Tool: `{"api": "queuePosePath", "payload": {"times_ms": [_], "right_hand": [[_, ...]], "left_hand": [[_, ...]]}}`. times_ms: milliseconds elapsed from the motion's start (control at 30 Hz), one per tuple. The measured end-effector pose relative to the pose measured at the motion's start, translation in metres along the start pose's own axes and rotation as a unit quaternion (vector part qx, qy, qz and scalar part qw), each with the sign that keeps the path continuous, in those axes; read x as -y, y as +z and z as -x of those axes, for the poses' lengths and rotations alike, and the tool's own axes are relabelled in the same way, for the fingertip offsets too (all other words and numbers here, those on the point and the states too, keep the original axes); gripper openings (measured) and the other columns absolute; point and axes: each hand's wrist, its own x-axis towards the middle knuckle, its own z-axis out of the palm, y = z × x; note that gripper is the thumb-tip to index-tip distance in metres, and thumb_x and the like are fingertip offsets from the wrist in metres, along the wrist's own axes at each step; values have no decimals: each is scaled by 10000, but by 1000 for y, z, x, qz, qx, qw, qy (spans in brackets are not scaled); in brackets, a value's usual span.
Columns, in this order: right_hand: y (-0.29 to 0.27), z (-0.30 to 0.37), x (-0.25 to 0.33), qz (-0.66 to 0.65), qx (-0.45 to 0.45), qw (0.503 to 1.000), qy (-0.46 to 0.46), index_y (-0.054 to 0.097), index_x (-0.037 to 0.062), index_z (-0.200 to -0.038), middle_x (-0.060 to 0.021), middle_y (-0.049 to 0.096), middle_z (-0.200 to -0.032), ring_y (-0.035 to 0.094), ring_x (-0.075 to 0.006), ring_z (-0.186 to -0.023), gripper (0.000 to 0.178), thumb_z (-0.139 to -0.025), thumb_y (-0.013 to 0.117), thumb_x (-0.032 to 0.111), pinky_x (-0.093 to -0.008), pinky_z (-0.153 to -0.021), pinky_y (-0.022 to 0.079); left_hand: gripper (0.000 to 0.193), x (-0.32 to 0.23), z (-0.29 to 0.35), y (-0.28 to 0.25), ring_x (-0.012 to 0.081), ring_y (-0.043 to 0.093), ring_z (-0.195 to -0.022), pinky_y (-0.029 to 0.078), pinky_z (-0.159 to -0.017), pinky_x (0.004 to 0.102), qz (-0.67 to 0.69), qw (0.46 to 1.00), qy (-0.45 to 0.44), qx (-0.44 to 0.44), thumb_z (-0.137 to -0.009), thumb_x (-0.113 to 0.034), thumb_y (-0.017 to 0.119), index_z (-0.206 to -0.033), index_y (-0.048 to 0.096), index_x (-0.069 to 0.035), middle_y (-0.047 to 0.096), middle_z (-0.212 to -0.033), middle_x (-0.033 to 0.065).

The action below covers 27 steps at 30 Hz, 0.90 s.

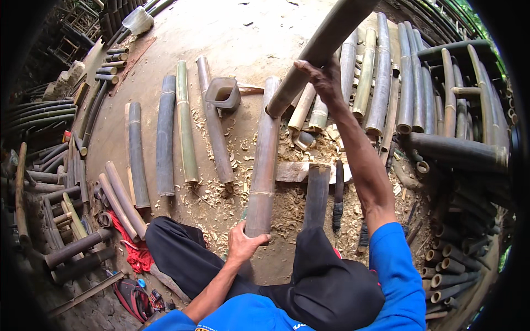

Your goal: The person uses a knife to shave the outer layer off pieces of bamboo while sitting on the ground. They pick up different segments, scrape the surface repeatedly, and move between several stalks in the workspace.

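Note:
My left hand (243,243) is wrapped round the near end of a brownish bamboo tube (264,165), which lies lengthwise in front of me. Higher up, my right hand (326,83) grips a darker, thick bamboo pole (309,60) that slants up to the right, out of view. The pole's lower end meets the tube near its far end; whether it goes into the tube or only rests against it, I cannot tell. By my right leg, a dark bamboo piece (317,190) leans against a pale wood block (292,171). Beside it lies a blade with a wrapped black handle (337,216).
Several cut bamboo lengths (165,138) lie in a row at left, more (381,71) at upper right. A square plastic tub (223,95) stands beyond the tube. Wood shavings (221,207) litter the ground. Stacked bamboo (452,276) fills the right; a red cloth (135,248) lies at left.

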Motion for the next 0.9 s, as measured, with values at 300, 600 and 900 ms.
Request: {"api": "queuePosePath", "payload": {"times_ms": [300,600,900], "right_hand": [[29,3,-23,40,-37,997,-61,506,46,-1279,-70,632,-1065,678,-192,-986,576,-815,847,45,-329,-855,605],[-18,32,68,17,-104,992,-62,575,-1,-1187,-102,700,-979,697,-199,-845,464,-807,827,85,-330,-776,594],[-149,152,59,164,-49,963,208,735,-30,-937,-76,722,-815,682,-174,-707,346,-760,797,261,-327,-638,568]], "left_hand": [[638,14,-3,1,298,750,-836,578,-801,398,5,1000,21,15,-637,-371,900,-1078,731,56,765,-916,212],[812,-37,-66,-8,269,739,-888,598,-771,408,33,999,-5,-9,-608,-411,874,-1169,665,137,741,-1009,258],[580,-82,-299,19,309,748,-770,593,-703,445,-72,978,142,-137,-609,-415,902,-956,704,7,758,-890,199]]}}
